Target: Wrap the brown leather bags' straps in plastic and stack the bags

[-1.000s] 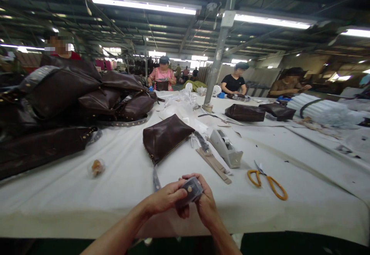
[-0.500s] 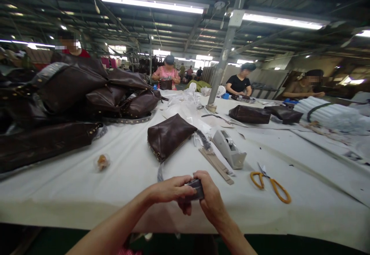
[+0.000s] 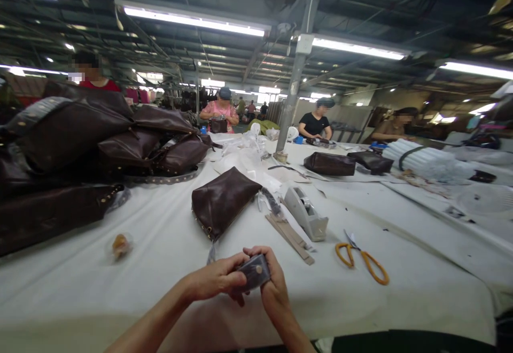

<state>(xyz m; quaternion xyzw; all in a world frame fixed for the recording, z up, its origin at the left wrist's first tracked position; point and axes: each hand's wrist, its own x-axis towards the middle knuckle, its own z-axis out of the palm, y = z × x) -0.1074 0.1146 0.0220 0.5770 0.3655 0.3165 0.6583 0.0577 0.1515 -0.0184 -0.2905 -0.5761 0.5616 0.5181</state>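
Note:
Between both hands, above the front of the table, is a folded dark strap [image 3: 256, 274] with a shiny, plastic-like surface and one round metal stud on its face. My left hand [image 3: 218, 278] grips its left end, thumb on top and fingers underneath. Around the right end, my right hand [image 3: 276, 281] is wrapped, with the fingers along the far edge. Just beyond lies a dark brown leather bag [image 3: 224, 201] with a plastic-wrapped strap end hanging toward me. Right of that bag is a grey tape dispenser [image 3: 306, 214], beside flat beige strips [image 3: 289, 238].
Scissors [image 3: 363, 257] with orange handles lie open on the right. A heap of brown bags [image 3: 76, 134] covers the left side. A small plastic-wrapped orange-brown item [image 3: 120, 246] sits at front left. A metal post [image 3: 290, 96] rises mid-table. Several co-workers stand across the table.
The strap has been turned so its studded face shows, and my right hand has shifted round its far edge. The whole view has swung slightly right.

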